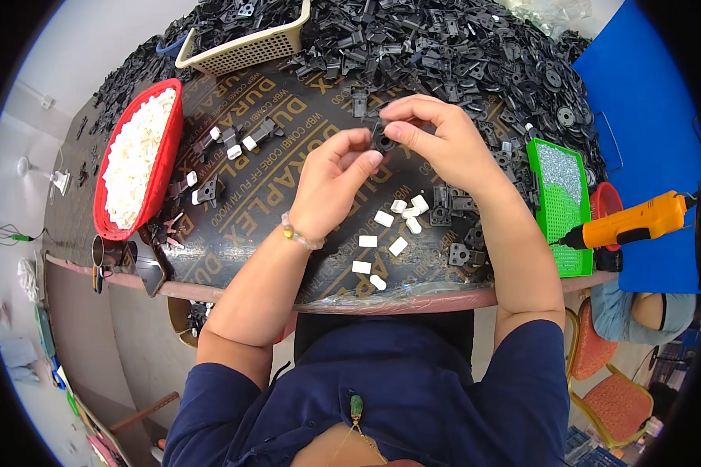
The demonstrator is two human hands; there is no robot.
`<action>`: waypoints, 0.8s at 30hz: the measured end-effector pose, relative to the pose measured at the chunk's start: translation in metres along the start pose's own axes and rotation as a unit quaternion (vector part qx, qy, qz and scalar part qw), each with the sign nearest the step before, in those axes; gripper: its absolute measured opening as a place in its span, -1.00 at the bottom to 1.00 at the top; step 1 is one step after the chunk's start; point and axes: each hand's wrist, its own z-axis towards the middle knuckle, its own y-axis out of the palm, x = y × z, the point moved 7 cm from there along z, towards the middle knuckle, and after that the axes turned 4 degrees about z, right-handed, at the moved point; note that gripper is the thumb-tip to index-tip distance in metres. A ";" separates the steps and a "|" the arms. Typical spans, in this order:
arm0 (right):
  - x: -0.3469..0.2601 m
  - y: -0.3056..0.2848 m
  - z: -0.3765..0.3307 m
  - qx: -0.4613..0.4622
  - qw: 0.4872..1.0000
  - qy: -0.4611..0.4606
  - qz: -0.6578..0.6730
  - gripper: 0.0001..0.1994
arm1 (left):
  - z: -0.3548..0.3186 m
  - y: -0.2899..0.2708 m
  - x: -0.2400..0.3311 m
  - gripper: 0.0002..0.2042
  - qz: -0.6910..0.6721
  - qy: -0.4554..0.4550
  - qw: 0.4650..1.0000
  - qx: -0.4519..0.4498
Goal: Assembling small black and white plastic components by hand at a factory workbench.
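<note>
A small black part [382, 142] sits between the two hands, above the surface [288, 191], its round opening showing. Its long axis I cannot tell, since fingers cover its ends. The right hand [442, 144] meets it from the upper right, its grip seemingly clamped on the part, thumb lapping over the edge. The left hand [329, 175] comes from the lower left, thumb and fingers bracketing that side; whether this grip presses on it, I cannot tell. Of the two, the right looks nearer. Loose white blocks [384, 219] lie scattered toward the body, between the forearms, well apart from both grips. Farther out, black parts are heaped [444, 58] beyond the hands, with a red basket [174, 128] left and a green tray [575, 263] right
</note>
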 end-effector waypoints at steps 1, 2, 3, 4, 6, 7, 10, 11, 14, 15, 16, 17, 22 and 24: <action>0.016 0.007 -0.002 -0.056 0.985 0.117 0.110 -0.72 | 0.000 0.000 -0.001 -0.72 0.000 0.000 1.000 -0.001; 0.014 0.005 -0.001 -0.028 0.988 0.086 0.126 -0.74 | 0.001 -0.002 -0.001 -0.76 0.043 0.004 0.999 -0.008; 0.013 0.006 -0.002 -0.027 0.988 0.086 0.127 -0.74 | 0.001 -0.002 0.000 -0.79 0.086 0.008 0.996 -0.015; 0.010 0.008 -0.003 -0.033 0.989 0.090 0.114 -0.77 | 0.001 -0.002 0.002 -0.79 0.087 0.008 0.996 -0.015; 0.009 0.013 -0.002 -0.040 0.990 0.096 0.099 -0.79 | -0.003 -0.005 0.008 -0.81 0.163 -0.008 0.987 -0.008; 0.011 0.014 -0.002 -0.039 0.989 0.099 0.101 -0.79 | -0.003 -0.006 0.007 -0.81 0.162 -0.009 0.987 -0.007; 0.020 0.014 0.000 -0.039 0.983 0.116 0.136 -0.75 | -0.002 -0.007 0.011 -0.81 0.191 0.008 0.981 0.002; 0.025 0.015 -0.001 -0.042 0.976 0.133 0.169 -0.72 | -0.001 -0.006 0.009 -0.81 0.160 -0.008 0.987 0.003; 0.020 0.015 -0.009 -0.037 0.991 0.113 0.055 -0.66 | 0.008 -0.017 -0.003 -0.82 0.005 -0.034 0.999 0.024; 0.009 0.022 -0.012 -0.133 0.981 0.124 -0.070 -0.64 | 0.012 -0.027 -0.010 -0.82 -0.118 -0.045 0.991 0.047; 0.005 0.035 -0.020 -0.214 0.963 0.089 -0.137 -0.65 | 0.013 -0.034 -0.016 -0.81 -0.197 -0.065 0.977 0.043; 0.003 0.044 -0.030 -0.288 0.933 0.058 -0.206 -0.65 | 0.016 -0.036 -0.015 -0.81 -0.198 -0.064 0.977 0.041; 0.026 0.065 -0.034 -0.319 0.923 0.060 -0.204 -0.77 | 0.019 -0.025 -0.025 -0.82 -0.417 -0.159 0.895 -0.005; 0.010 0.052 -0.019 -0.174 0.974 -0.023 -0.144 -0.85 | 0.017 -0.023 -0.025 -0.85 -0.445 -0.164 0.880 -0.018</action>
